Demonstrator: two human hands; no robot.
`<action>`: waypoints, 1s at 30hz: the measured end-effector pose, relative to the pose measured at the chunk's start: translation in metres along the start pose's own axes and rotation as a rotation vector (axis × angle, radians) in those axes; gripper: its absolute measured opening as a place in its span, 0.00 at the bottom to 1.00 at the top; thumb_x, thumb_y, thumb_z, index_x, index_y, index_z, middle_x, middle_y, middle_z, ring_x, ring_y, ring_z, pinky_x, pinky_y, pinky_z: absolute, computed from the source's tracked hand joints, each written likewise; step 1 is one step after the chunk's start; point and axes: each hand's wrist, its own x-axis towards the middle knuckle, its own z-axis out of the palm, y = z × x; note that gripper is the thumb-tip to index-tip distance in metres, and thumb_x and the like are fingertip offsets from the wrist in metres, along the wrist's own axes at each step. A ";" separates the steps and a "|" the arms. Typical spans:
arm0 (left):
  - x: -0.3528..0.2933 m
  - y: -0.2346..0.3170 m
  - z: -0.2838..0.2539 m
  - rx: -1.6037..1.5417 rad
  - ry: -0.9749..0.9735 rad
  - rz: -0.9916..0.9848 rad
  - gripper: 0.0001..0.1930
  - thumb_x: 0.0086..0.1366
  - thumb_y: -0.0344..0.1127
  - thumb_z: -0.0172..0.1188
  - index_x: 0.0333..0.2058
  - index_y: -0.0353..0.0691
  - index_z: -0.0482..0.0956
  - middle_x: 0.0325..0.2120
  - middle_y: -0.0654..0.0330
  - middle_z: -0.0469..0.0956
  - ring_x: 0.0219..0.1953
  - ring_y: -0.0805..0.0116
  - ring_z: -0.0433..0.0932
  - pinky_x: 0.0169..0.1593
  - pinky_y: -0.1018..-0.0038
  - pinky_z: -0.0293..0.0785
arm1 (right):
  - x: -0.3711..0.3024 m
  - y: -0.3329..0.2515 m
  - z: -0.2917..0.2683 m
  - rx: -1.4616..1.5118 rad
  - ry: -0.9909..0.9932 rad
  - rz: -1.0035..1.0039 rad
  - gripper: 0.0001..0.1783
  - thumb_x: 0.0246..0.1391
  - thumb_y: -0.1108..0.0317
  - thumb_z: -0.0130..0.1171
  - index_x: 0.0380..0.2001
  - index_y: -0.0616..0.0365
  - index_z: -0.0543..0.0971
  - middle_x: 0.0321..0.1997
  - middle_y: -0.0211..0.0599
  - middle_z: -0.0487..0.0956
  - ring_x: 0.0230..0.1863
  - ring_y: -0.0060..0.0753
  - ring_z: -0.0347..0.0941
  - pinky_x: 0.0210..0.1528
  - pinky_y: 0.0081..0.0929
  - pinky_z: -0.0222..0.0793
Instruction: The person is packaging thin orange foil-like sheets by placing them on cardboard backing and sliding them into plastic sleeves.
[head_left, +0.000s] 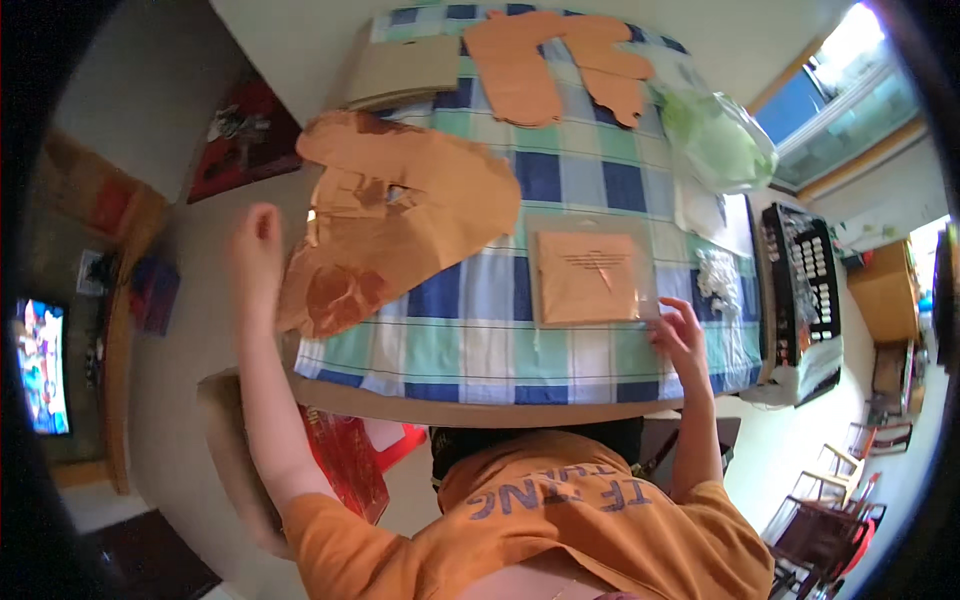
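Note:
My left hand (260, 248) is raised off the left edge of the table, beside a large flat copper-coloured foil balloon (440, 200). Motion smears its fingers, so I cannot make out whether they hold anything. At the lower right corner of a clear plastic packet (588, 275) is my right hand (680, 335), its fingers apart and the tips by the packet's edge. Inside that packet lies a folded peach-coloured sheet with small print. Two flat peach foil shapes, one on the left (515, 75) and one on the right (605, 65), lie at the far side.
A checked cloth (460, 345) covers the table. Beige flat packages (405, 70) lie at the far left, a pale green plastic bag (720, 140) at the right. White curled string (717, 280) lies near a black tray (800, 280). A red glossy package (345, 460) is below the front edge.

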 end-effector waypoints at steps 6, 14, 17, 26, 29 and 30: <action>-0.134 0.140 0.110 -0.310 -0.518 0.733 0.24 0.51 0.41 0.69 0.47 0.42 0.74 0.52 0.53 0.71 0.57 0.55 0.69 0.59 0.58 0.64 | -0.019 -0.017 0.006 -0.235 -0.158 -0.171 0.26 0.48 0.82 0.60 0.53 0.56 0.72 0.42 0.32 0.72 0.41 0.21 0.71 0.42 0.18 0.68; -0.180 0.164 0.137 -0.289 -0.686 0.666 0.27 0.51 0.43 0.71 0.49 0.45 0.72 0.59 0.56 0.67 0.63 0.57 0.63 0.66 0.53 0.56 | -0.004 0.001 -0.007 -0.602 -0.073 -0.673 0.08 0.46 0.78 0.62 0.32 0.60 0.79 0.46 0.41 0.77 0.45 0.43 0.75 0.49 0.34 0.69; -0.186 0.159 0.145 -0.370 -0.643 0.592 0.16 0.53 0.36 0.69 0.39 0.44 0.74 0.53 0.58 0.74 0.60 0.59 0.69 0.65 0.54 0.58 | 0.002 0.001 -0.005 -0.507 -0.043 -0.658 0.04 0.48 0.78 0.61 0.29 0.62 0.78 0.39 0.40 0.80 0.44 0.40 0.75 0.46 0.30 0.70; -0.187 0.174 0.159 -0.436 -0.473 0.445 0.08 0.52 0.25 0.64 0.26 0.41 0.73 0.40 0.60 0.80 0.49 0.59 0.77 0.57 0.59 0.65 | 0.014 0.000 0.012 -0.579 0.129 -0.601 0.03 0.47 0.78 0.61 0.29 0.62 0.79 0.26 0.37 0.74 0.31 0.38 0.69 0.33 0.30 0.66; -0.188 0.175 0.162 -0.387 -0.449 0.462 0.09 0.51 0.24 0.64 0.27 0.41 0.72 0.41 0.60 0.78 0.49 0.58 0.75 0.54 0.61 0.67 | 0.017 0.002 0.013 -0.613 0.136 -0.641 0.05 0.47 0.78 0.61 0.30 0.61 0.78 0.27 0.37 0.74 0.33 0.39 0.69 0.34 0.30 0.67; -0.188 0.175 0.162 -0.387 -0.453 0.461 0.09 0.51 0.24 0.64 0.27 0.41 0.72 0.41 0.60 0.78 0.49 0.58 0.75 0.54 0.61 0.67 | 0.018 0.002 0.013 -0.622 0.132 -0.656 0.07 0.47 0.78 0.61 0.32 0.61 0.78 0.27 0.37 0.73 0.33 0.40 0.69 0.35 0.31 0.67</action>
